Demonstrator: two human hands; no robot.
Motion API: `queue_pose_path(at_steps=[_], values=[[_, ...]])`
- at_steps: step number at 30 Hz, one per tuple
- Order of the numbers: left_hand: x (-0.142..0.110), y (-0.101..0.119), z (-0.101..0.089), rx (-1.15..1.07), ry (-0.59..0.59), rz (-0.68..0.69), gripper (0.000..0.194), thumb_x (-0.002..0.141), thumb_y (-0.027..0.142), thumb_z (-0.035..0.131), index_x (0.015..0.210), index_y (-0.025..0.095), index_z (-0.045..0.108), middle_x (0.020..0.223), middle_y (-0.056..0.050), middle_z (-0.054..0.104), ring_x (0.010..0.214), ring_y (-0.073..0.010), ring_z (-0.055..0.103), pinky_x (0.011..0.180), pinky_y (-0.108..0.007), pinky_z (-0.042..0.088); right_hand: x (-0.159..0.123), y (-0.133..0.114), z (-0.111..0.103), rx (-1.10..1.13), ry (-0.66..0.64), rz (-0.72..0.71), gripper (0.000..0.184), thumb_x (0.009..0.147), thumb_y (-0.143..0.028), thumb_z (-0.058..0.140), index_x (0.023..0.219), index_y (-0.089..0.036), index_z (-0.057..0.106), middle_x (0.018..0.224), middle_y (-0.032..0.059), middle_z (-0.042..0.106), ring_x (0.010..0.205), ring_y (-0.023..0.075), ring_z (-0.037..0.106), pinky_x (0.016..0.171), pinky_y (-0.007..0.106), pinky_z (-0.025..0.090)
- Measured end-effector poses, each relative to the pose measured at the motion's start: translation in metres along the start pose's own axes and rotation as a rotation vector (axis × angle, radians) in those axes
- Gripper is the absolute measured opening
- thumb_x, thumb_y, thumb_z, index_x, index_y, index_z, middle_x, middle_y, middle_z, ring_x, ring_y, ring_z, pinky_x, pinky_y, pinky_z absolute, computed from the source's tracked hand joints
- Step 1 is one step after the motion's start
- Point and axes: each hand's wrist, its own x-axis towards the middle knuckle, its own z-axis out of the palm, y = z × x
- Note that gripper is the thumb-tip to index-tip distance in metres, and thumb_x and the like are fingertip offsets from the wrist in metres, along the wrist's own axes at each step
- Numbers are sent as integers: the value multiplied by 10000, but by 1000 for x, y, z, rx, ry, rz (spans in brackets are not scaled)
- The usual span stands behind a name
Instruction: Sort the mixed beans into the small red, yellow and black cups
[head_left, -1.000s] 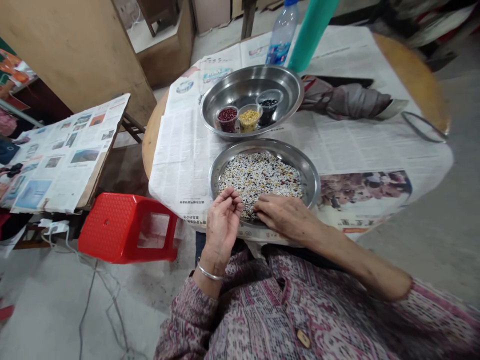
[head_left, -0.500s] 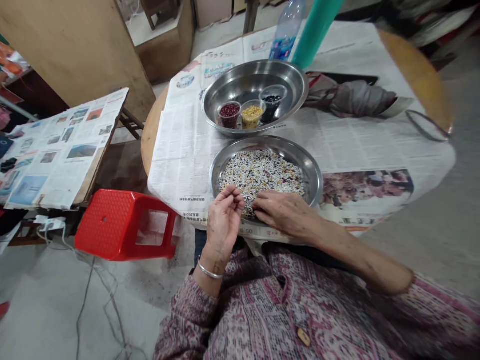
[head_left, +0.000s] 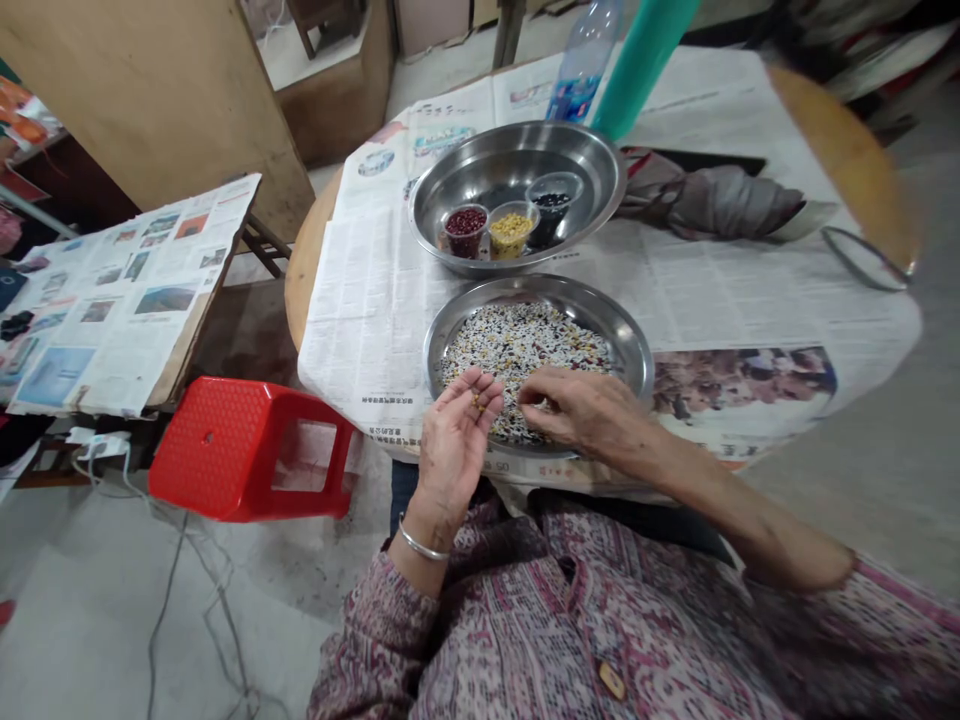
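Note:
A steel plate [head_left: 634, 345] in front of me holds mixed grains [head_left: 517, 345], white with black, yellow and dark red pieces among them. At its near left rim, my left hand [head_left: 459, 425] is turned palm up, fingers curled round a few yellow kernels [head_left: 478, 402]. My right hand [head_left: 589, 405] reaches over the plate's near right part, thumb and fingers pinched together; what lies between them is hidden. Behind stands a larger steel basin [head_left: 596, 215]. In it are clear cups of red beans [head_left: 466, 222], yellow kernels [head_left: 511, 228] and black beans [head_left: 553, 203].
Newspaper [head_left: 360, 300] covers the round table. A plastic bottle [head_left: 585, 65], a green tube-like object [head_left: 645, 60] and a bundled grey cloth [head_left: 712, 198] lie or stand toward the back. To the left are a red stool [head_left: 214, 445] and another newspaper-covered table [head_left: 135, 300].
My left hand has opened somewhat, showing yellow kernels on it. My right hand has risen slightly from the grains, its fingertips drawn together in a pinch.

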Motion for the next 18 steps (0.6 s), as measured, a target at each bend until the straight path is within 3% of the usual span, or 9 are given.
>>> queue_pose_path(at_steps=[6,10,14,18], values=[[-2,1,-1,19,-10,9,210,948,84,518,1020,111,714,1089,-116,727,1198,-225,678,1115,-363,480,15,-9,-19,179,129,86,143,876,-261,542,762,-219,618,770,43,694,649,162,594,631,307,451],[-1,-1,-5,14,-19,27,205,935,87,544,1051,103,714,1101,-126,734,1179,-229,692,1121,-375,478,34,-7,-34,293,208,164,137,868,-278,575,758,-229,641,747,36,705,657,182,617,628,329,467],[0,-1,-5,7,-9,32,188,909,98,580,1041,103,714,1074,-123,748,1152,-228,707,1123,-375,476,71,-2,-59,358,308,224,130,863,-291,619,792,-206,687,759,42,731,661,167,611,631,316,467],[0,-1,-4,6,15,24,185,879,100,610,1030,110,716,1051,-117,759,1132,-228,716,1118,-371,481,127,3,-80,315,373,248,164,865,-275,602,806,-163,707,827,82,750,703,154,603,687,312,471]])
